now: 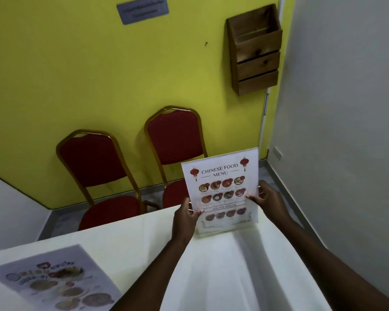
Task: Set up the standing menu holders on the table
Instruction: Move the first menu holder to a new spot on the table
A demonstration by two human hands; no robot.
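Observation:
A clear standing menu holder [221,173] with a "Chinese Food Menu" sheet stands upright near the far edge of the white-clothed table [222,277]. My left hand [184,218] grips its lower left edge. My right hand [268,199] pinches its right edge at mid height. The holder's base seems to touch the cloth. A second menu holder [56,279] with a colourful food sheet is at the near left of the table, its lower part cut off by the frame.
Two red chairs with gold frames [94,167] [175,142] stand behind the table against a yellow wall. A wooden wall rack [255,50] hangs at the upper right. A grey wall runs close along the right side.

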